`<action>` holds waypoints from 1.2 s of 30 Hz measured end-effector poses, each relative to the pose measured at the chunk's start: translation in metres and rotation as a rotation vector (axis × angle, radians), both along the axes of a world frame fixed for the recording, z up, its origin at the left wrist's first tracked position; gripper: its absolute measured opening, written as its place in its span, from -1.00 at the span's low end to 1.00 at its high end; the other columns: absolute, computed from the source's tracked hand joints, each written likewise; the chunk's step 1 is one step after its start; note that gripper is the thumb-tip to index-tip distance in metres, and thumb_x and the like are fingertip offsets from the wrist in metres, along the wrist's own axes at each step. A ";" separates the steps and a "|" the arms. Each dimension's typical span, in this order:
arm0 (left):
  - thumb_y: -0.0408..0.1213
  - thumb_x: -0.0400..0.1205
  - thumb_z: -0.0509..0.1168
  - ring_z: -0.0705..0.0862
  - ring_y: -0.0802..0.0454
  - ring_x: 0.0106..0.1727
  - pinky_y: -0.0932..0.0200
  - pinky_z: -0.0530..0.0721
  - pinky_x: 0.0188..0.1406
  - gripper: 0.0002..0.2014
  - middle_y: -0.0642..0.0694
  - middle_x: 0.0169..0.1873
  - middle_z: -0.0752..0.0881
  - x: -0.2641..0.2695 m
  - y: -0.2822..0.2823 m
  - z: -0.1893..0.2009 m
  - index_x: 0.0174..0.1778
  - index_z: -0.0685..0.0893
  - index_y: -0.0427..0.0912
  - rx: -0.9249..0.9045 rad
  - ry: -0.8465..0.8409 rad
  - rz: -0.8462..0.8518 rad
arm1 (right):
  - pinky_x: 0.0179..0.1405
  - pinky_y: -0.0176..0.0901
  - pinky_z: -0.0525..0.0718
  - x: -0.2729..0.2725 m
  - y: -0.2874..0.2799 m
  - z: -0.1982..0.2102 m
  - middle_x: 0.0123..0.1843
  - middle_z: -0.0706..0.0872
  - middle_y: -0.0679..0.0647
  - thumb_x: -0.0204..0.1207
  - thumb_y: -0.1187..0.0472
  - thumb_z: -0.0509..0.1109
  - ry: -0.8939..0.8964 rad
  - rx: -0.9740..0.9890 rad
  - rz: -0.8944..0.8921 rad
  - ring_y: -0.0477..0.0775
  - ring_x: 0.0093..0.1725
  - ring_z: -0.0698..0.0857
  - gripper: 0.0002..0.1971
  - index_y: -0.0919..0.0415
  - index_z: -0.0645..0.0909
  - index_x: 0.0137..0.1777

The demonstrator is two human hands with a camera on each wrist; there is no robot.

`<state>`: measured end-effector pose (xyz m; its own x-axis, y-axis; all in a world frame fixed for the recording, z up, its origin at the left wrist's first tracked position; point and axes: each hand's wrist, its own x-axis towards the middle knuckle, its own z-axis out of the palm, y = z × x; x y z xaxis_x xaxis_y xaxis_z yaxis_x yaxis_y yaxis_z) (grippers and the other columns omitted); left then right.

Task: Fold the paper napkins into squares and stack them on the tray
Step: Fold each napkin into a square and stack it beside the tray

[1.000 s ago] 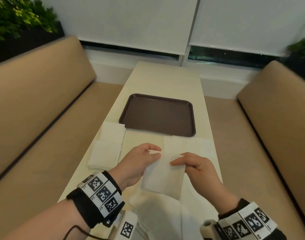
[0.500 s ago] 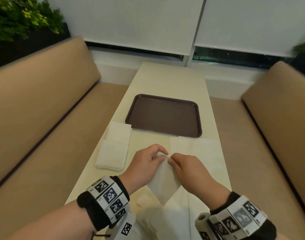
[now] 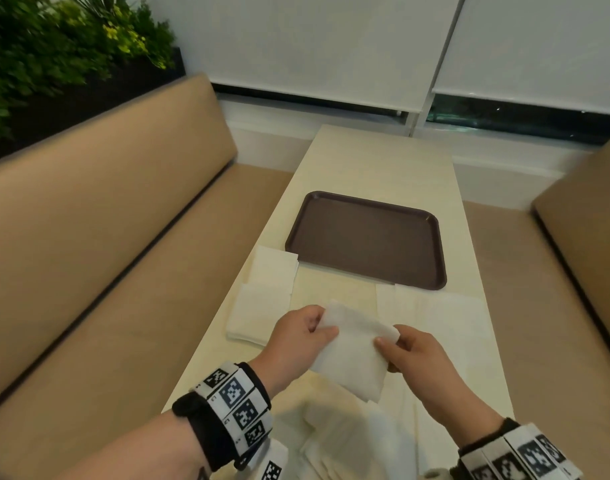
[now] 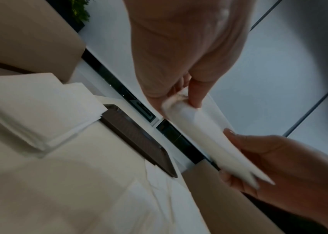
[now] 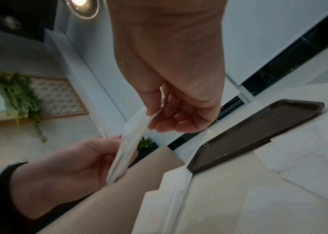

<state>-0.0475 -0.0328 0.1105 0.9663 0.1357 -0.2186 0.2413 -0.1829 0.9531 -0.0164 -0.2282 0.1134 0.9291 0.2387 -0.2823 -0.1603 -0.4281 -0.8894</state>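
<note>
A white folded napkin point(image 3: 354, 351) hangs in the air above the near part of the table, held between both hands. My left hand point(image 3: 305, 336) pinches its left top corner, and my right hand point(image 3: 405, 351) pinches its right top corner. In the left wrist view the napkin point(image 4: 205, 136) runs edge-on between thumb and fingers. In the right wrist view the napkin point(image 5: 129, 145) also shows edge-on. The dark brown tray point(image 3: 366, 237) lies bare in the middle of the table. A stack of folded napkins point(image 3: 262, 296) sits left of the tray's near corner.
Unfolded white napkins point(image 3: 445, 313) lie flat at the right of the table, and more napkins point(image 3: 348, 441) lie spread at the near edge. Tan bench seats point(image 3: 89, 237) flank the narrow cream table point(image 3: 383, 161). A planter point(image 3: 54, 57) stands at the back left.
The hands came together at the napkin's top edge, then drew apart. The napkin now hangs wider between them, and the view has shifted a little.
</note>
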 end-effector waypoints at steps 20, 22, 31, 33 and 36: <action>-0.37 0.47 0.51 0.68 -0.07 -0.16 0.03 0.67 0.01 -0.87 -0.13 -0.23 0.75 0.084 0.153 -0.071 -0.28 0.68 -0.16 0.205 0.263 0.353 | -0.47 -0.29 0.51 0.082 0.164 -0.063 -0.29 0.65 0.08 0.50 0.32 0.33 0.084 -0.051 0.056 -0.01 -0.36 0.61 -0.73 0.06 0.42 0.13; -0.36 0.44 0.54 0.70 -0.10 -0.14 -0.02 0.70 0.04 -0.86 -0.13 -0.23 0.76 0.083 0.158 -0.084 -0.31 0.68 -0.16 0.272 0.316 0.366 | -0.43 -0.29 0.49 0.087 0.173 -0.075 -0.28 0.64 0.08 0.52 0.34 0.31 0.089 -0.107 0.084 -0.03 -0.35 0.60 -0.70 0.07 0.40 0.19; -0.32 0.47 0.51 0.54 -0.01 -0.31 0.20 0.48 -0.28 -0.79 0.01 -0.41 0.57 0.083 0.160 -0.109 -0.32 0.58 -0.11 0.396 0.376 0.359 | -0.08 -0.12 0.66 0.091 0.188 -0.101 -0.03 0.62 0.06 0.55 0.33 0.33 0.068 -0.300 0.157 0.09 -0.06 0.67 -0.60 0.12 0.31 0.33; -0.29 0.48 0.50 0.56 -0.02 -0.26 0.20 0.47 -0.24 -0.79 0.03 -0.39 0.57 0.084 0.160 -0.111 -0.32 0.57 -0.09 0.420 0.372 0.350 | -0.04 -0.10 0.65 0.090 0.188 -0.101 -0.03 0.60 0.04 0.56 0.31 0.35 0.072 -0.312 0.168 0.10 -0.04 0.66 -0.58 0.13 0.29 0.35; -0.27 0.50 0.49 0.58 -0.02 -0.19 0.20 0.46 -0.20 -0.81 0.05 -0.34 0.56 0.083 0.159 -0.112 -0.28 0.56 -0.09 0.456 0.389 0.340 | 0.04 0.00 0.67 0.089 0.186 -0.102 -0.04 0.60 0.03 0.57 0.28 0.34 0.073 -0.349 0.177 0.12 -0.02 0.66 -0.60 0.13 0.27 0.32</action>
